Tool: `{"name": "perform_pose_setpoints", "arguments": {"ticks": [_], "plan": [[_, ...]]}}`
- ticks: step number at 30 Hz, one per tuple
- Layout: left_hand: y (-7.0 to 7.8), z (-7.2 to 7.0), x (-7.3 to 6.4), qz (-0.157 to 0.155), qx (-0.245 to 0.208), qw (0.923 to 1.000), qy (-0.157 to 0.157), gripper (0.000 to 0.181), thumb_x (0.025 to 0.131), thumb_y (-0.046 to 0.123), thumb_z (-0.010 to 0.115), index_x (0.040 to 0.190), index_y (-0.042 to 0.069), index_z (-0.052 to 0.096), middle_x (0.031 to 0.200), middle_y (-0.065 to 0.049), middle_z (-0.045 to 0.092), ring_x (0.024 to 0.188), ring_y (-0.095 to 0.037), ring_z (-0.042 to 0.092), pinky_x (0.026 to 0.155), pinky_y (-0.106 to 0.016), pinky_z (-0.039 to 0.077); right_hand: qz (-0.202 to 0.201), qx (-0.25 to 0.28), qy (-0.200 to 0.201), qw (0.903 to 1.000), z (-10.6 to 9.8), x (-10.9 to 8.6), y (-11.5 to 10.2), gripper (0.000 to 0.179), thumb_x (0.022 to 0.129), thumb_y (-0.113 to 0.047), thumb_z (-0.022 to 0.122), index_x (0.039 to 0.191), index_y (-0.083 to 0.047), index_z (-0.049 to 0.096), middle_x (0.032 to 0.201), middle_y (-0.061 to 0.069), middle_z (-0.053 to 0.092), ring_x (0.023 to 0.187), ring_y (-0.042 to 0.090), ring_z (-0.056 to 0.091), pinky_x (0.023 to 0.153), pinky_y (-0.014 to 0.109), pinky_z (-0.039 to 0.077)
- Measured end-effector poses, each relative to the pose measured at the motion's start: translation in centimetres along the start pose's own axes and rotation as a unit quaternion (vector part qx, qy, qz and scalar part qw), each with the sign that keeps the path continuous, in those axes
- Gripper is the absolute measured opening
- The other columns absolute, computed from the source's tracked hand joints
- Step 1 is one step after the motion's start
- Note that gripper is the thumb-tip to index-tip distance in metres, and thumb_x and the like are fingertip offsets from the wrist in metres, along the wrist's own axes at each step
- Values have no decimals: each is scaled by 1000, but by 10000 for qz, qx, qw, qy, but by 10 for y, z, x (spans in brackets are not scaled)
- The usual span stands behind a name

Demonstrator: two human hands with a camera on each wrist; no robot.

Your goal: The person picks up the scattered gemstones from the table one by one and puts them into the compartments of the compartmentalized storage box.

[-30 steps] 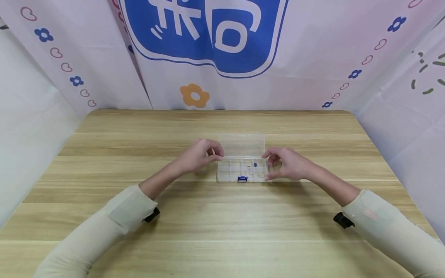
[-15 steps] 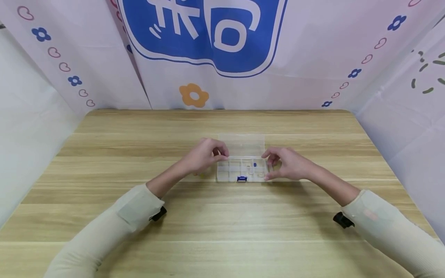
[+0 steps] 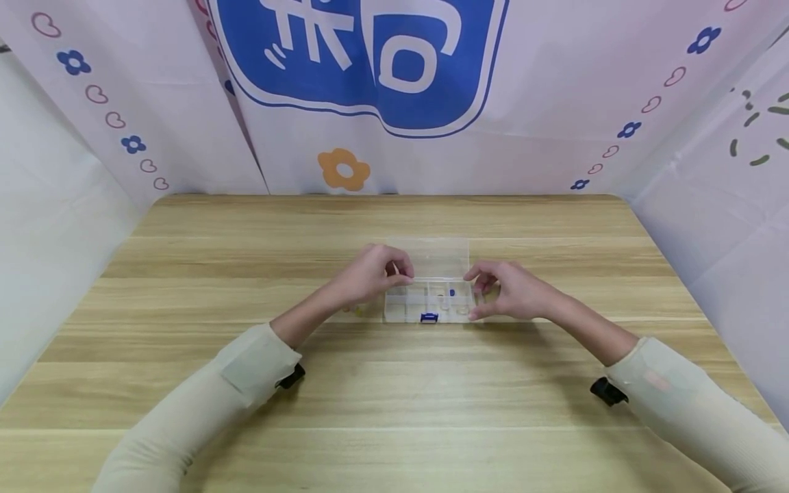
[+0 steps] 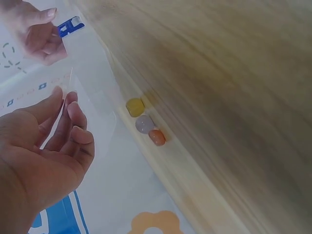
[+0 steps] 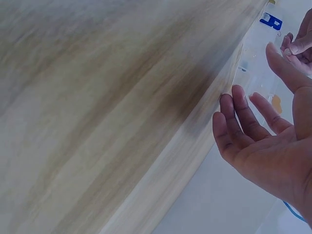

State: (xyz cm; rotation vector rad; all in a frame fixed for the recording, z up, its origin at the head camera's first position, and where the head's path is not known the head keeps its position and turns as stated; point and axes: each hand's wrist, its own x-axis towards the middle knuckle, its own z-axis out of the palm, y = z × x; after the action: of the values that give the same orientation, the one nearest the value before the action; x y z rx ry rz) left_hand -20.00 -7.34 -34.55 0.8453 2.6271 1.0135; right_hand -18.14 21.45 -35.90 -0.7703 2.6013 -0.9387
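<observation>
A clear plastic compartment box point(image 3: 397, 315) lies with its lid point(image 3: 440, 257) folded back and a blue clasp point(image 3: 429, 318) at its front. My left hand point(image 3: 377, 275) is over the box's back left part, thumb and fingertips brought together; I cannot tell what is between them. My right hand point(image 3: 514, 291) holds the box's right end, thumb at the front corner and forefinger near the hinge. Inside, towards the right, are a small blue bead point(image 3: 453, 292) and several pale clear pieces. In the left wrist view, yellow point(image 4: 135, 107), pale lilac point(image 4: 145, 124) and orange point(image 4: 157, 137) beads lie on the table.
The wooden table point(image 3: 394, 411) runs back to a hanging white cloth point(image 3: 530, 161) with a blue emblem and an orange flower. White cloth also hangs at both sides. A dark strap piece point(image 3: 609, 391) shows under the right sleeve, another point(image 3: 292, 376) under the left.
My left hand has slid rightward, from the box's left edge to over its back left compartments, uncovering the beads on the table. The right hand and the box have stayed in place.
</observation>
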Motion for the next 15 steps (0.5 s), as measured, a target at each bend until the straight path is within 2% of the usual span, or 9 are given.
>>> {"name": "perform_pose_setpoints", "arguments": {"ticks": [7, 15], "plan": [[0, 1, 2, -9, 31, 10000, 22, 5, 96, 6, 74, 92, 5, 75, 87, -2, 73, 78, -14, 63, 69, -24, 53, -79, 208, 47, 9997, 1, 0, 3, 57, 77, -15, 93, 121, 6, 64, 96, 9, 67, 92, 24, 62, 81, 39, 52], [0, 3, 4, 103, -58, 9999, 1, 5, 96, 5, 74, 91, 5, 75, 86, -3, 72, 77, -13, 64, 68, -24, 53, -71, 651, -89, 9978, 2, 0, 6, 57, 78, -9, 92, 122, 10, 60, 95, 11, 66, 86, 22, 61, 76, 27, 54]]}}
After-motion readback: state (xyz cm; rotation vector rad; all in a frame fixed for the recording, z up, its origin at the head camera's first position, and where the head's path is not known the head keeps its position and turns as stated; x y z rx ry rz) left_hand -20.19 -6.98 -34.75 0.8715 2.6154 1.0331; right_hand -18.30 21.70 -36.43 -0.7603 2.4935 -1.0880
